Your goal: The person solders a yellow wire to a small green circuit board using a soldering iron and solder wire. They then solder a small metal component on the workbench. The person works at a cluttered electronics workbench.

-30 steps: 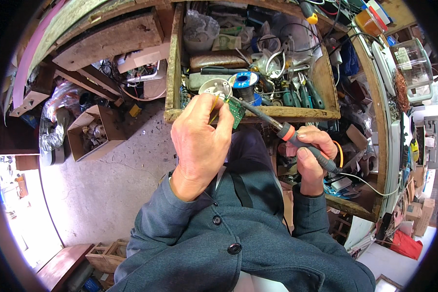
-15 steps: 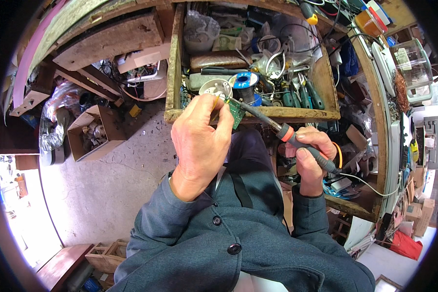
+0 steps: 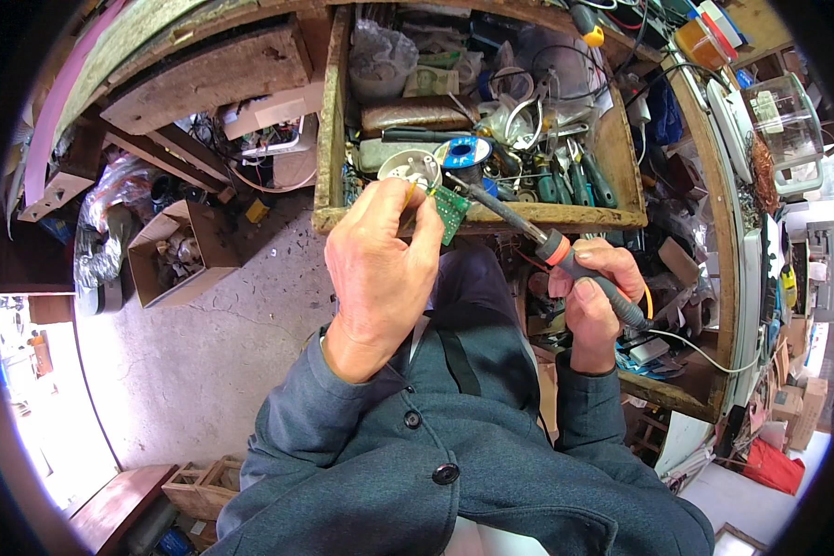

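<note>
My left hand (image 3: 385, 264) is closed in a pinch at the corner of a small green circuit board (image 3: 452, 215). A thin yellow wire shows by the fingertips, and the exact grip is partly hidden by the fingers. Just beyond them sits a whitish round part (image 3: 408, 168); whether it is joined to the board I cannot tell. My right hand (image 3: 595, 292) grips a soldering iron (image 3: 554, 248) by its dark handle with an orange-red ring. Its metal shaft slants up and left, the tip close to the board's upper edge and seemingly apart from it.
An open wooden drawer (image 3: 528, 218) ahead holds a blue-rimmed solder spool (image 3: 463, 151), green-handled screwdrivers (image 3: 579, 181), a brown case (image 3: 417, 115) and loose wires. A cardboard box (image 3: 181, 255) stands on the floor at left. The iron's pale cord (image 3: 704, 357) trails right, past a cluttered shelf.
The soldering iron's tip has shifted a little up and right, away from the fingertips and board. More of the board shows. My left hand has hardly moved.
</note>
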